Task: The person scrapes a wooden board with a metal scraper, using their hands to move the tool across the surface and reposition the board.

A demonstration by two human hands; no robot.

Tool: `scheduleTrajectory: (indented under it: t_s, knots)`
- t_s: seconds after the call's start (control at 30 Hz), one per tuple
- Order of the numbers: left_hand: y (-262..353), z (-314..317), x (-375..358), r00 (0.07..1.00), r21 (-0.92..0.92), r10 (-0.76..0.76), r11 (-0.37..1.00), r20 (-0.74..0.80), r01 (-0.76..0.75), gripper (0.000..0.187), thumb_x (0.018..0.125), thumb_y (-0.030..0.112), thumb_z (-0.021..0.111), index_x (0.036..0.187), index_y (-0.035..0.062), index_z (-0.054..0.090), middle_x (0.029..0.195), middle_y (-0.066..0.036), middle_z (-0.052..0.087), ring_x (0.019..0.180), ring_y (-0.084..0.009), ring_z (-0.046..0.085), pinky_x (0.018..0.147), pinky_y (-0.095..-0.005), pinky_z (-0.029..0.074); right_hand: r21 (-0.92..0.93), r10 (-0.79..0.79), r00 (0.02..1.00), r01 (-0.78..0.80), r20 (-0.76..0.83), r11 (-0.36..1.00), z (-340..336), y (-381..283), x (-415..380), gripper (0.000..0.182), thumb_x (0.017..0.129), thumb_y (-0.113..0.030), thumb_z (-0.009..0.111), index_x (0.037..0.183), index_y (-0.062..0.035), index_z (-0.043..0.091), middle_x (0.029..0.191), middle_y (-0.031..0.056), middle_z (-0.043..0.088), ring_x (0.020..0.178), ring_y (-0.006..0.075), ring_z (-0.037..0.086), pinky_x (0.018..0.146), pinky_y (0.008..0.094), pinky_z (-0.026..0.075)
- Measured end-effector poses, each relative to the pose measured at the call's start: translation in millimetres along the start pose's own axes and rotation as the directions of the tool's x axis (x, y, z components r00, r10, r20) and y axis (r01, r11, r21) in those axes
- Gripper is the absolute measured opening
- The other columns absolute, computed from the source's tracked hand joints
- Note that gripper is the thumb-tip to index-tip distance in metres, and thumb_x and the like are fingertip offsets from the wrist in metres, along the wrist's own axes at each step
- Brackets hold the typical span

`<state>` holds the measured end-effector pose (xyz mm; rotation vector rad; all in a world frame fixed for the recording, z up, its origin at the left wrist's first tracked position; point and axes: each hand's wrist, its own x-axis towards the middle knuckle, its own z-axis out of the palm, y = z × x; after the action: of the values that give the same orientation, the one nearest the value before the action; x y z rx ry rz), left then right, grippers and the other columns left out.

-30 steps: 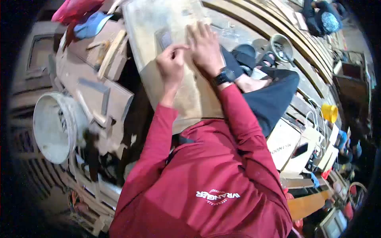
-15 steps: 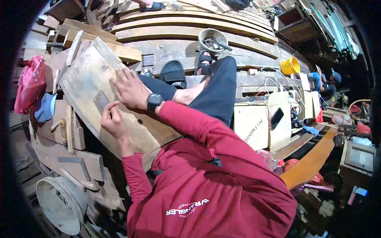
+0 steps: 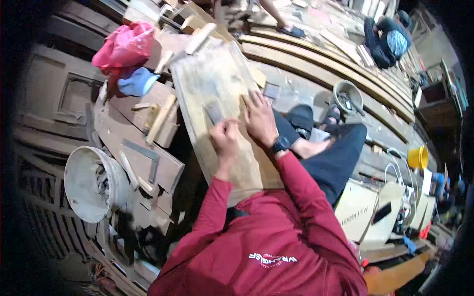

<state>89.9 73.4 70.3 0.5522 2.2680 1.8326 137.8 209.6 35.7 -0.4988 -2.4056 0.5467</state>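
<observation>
A worn wooden panel [image 3: 197, 89] lies slanted across my lap, dusty grey toward its far end and paler in the middle. My left hand [image 3: 225, 138] is closed on the near end of a flat grey metal scraper [image 3: 214, 113], whose blade rests against the panel's face. To its right, my right hand [image 3: 260, 118] lies on the panel with the fingers stretched toward the far right edge and nothing in the grip. A dark watch [image 3: 281, 143] sits on that wrist.
Left of the panel are a blue cloth cap [image 3: 137, 81], a pink bag [image 3: 126, 47], a metal square [image 3: 143, 155] and a white bucket [image 3: 94, 182]. A smaller bucket [image 3: 348, 96] stands near my sandalled foot. Long planks [image 3: 316, 69] run behind; other people are farther back.
The view has swung left, so the panel and both hands appear farther right. The scraper now points away from my left fist, and my right hand still lies on the panel.
</observation>
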Motion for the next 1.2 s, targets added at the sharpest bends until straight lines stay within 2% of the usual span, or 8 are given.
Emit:
scheduleTrajectory:
  t_s: [0.13, 0.23, 0.4, 0.57, 0.7, 0.97, 1.1, 1.2]
  knots:
    - [-10, -1, -67, 0.991, -0.045, 0.094, 0.995, 0.099, -0.09, 0.017, 0.089, 0.005, 0.058, 0.084, -0.0017, 0.074, 0.069, -0.005, 0.067, 0.062, -0.0083, 0.06, 0.058, -0.0271, 0.045, 0.128, 0.108, 0.955, -0.075, -0.275, 0.989, 15, 16, -9, 0.029, 0.092, -0.015, 0.063, 0.12, -0.0053, 0.067, 0.111, 0.0188, 0.069, 0.115, 0.0404, 0.06, 0.103, 0.0494, 0.045]
    - [-5, -9, -74, 0.988, 0.108, 0.065, 0.991, 0.137, -0.08, 0.016, 0.088, 0.005, 0.06, 0.084, 0.0002, 0.074, 0.068, -0.005, 0.065, 0.061, -0.0086, 0.059, 0.058, -0.0271, 0.046, 0.897, 0.604, 0.785, -0.359, 0.139, 0.26, -26, -24, -4, 0.022, 0.1, -0.011, 0.052, 0.117, -0.0016, 0.062, 0.108, 0.0152, 0.071, 0.093, 0.0281, 0.071, 0.091, 0.0437, 0.053]
    - [1, 5, -64, 0.99, -0.061, 0.053, 0.997, 0.13, -0.046, 0.019, 0.093, 0.001, 0.057, 0.086, -0.0008, 0.075, 0.064, 0.007, 0.054, 0.057, -0.0029, 0.046, 0.051, -0.0224, 0.03, 0.938, -0.023, 0.954, -0.297, 0.298, -0.176, -129, -150, 1, 0.023, 0.102, -0.013, 0.051, 0.119, 0.0005, 0.059, 0.104, 0.012, 0.067, 0.095, 0.0217, 0.066, 0.087, 0.0377, 0.053]
    - [-29, -10, -55, 0.981, -0.134, 0.106, 0.987, 0.165, -0.084, 0.019, 0.091, 0.007, 0.058, 0.087, 0.0017, 0.076, 0.062, 0.006, 0.053, 0.056, -0.004, 0.047, 0.05, -0.0235, 0.032, 0.756, 0.202, 0.874, -0.241, 0.441, -0.608, -168, -125, -24, 0.024, 0.099, -0.015, 0.054, 0.116, 0.0012, 0.061, 0.093, 0.0108, 0.067, 0.084, 0.0211, 0.065, 0.08, 0.0311, 0.052]
    - [0, -15, -58, 0.979, 0.038, 0.016, 0.999, 0.204, -0.024, 0.017, 0.089, 0.011, 0.061, 0.087, 0.0028, 0.076, 0.059, -0.003, 0.058, 0.056, -0.007, 0.053, 0.051, -0.0266, 0.039, 0.882, 0.444, 0.816, -0.16, 0.371, -0.443, -200, -83, -55, 0.025, 0.096, -0.012, 0.056, 0.116, 0.0003, 0.063, 0.093, 0.0105, 0.067, 0.086, 0.022, 0.064, 0.08, 0.0301, 0.051]
    - [-11, -1, -39, 0.986, 0.008, 0.072, 0.997, 0.149, -0.074, 0.016, 0.087, 0.009, 0.061, 0.086, 0.003, 0.076, 0.058, -0.006, 0.061, 0.052, -0.0086, 0.055, 0.049, -0.0279, 0.04, 0.647, 0.172, 0.983, -0.174, 0.067, 0.742, -170, -76, -70, 0.035, 0.086, 0.002, 0.058, 0.119, -0.0039, 0.068, 0.112, 0.0116, 0.069, 0.108, 0.0265, 0.065, 0.092, 0.0363, 0.052]
    - [-20, -7, -18, 0.986, -0.103, 0.059, 0.994, 0.159, -0.042, 0.018, 0.087, 0.007, 0.059, 0.086, 0.0053, 0.077, 0.061, -0.007, 0.064, 0.056, -0.0088, 0.059, 0.054, -0.0267, 0.047, 0.529, -0.103, 0.994, 0.065, 0.044, 0.846, -134, -85, -66, 0.043, 0.081, 0.008, 0.059, 0.12, -0.0061, 0.07, 0.121, 0.0121, 0.07, 0.12, 0.0287, 0.065, 0.098, 0.0394, 0.052]
    - [-26, 1, -22, 0.963, -0.057, 0.251, 0.967, 0.096, -0.247, 0.015, 0.088, 0.01, 0.063, 0.087, 0.0049, 0.076, 0.061, -0.009, 0.063, 0.055, -0.0113, 0.059, 0.053, -0.0288, 0.045, 0.71, 0.257, 0.948, -0.31, 0.186, 0.633, -138, -27, -66, 0.038, 0.093, 0.005, 0.055, 0.129, 0.0037, 0.064, 0.13, 0.0139, 0.068, 0.117, 0.0208, 0.066, 0.099, 0.0315, 0.051]
